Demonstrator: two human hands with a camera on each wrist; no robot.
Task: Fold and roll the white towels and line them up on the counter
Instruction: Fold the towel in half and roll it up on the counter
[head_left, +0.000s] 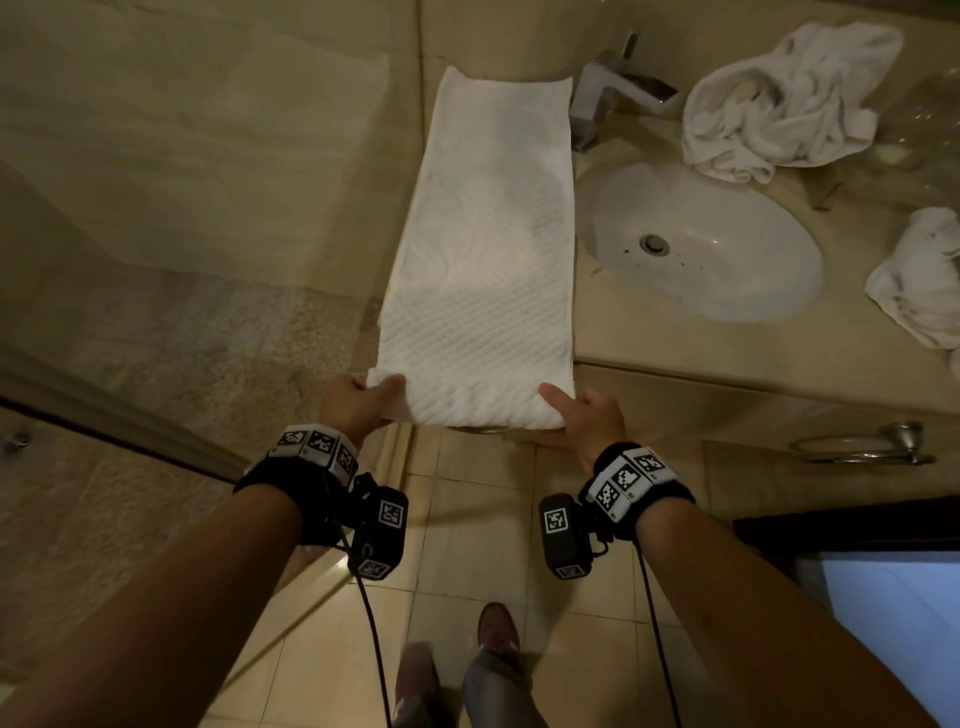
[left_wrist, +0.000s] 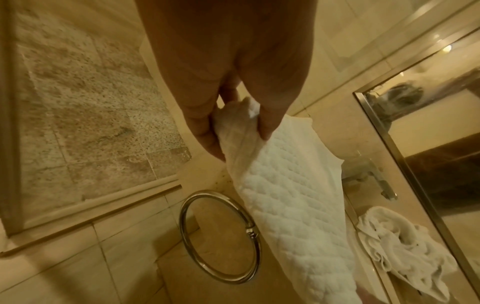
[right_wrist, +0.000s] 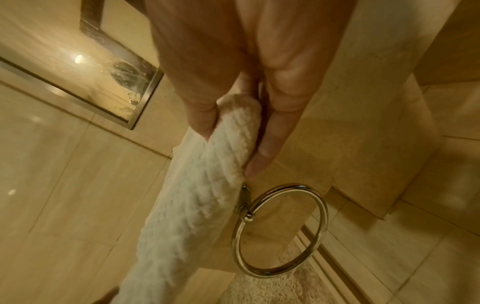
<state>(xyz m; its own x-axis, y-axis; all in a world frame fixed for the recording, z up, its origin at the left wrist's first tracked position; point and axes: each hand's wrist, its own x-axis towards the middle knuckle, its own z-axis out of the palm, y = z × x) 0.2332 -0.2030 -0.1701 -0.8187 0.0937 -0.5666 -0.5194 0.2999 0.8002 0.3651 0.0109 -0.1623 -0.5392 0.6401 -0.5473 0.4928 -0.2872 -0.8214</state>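
We pinch the near corners of a long folded white towel (head_left: 480, 249), left hand (head_left: 358, 402) on its left corner and right hand (head_left: 589, 415) on its right. The towel stretches up the centre of the frame along the beige worktop (head_left: 727, 353), its near end hanging past the front edge. To its right sit the sink (head_left: 727, 291) and tap (head_left: 605, 91). Two crumpled towels lie at upper right (head_left: 779, 104) and far right (head_left: 919, 275).
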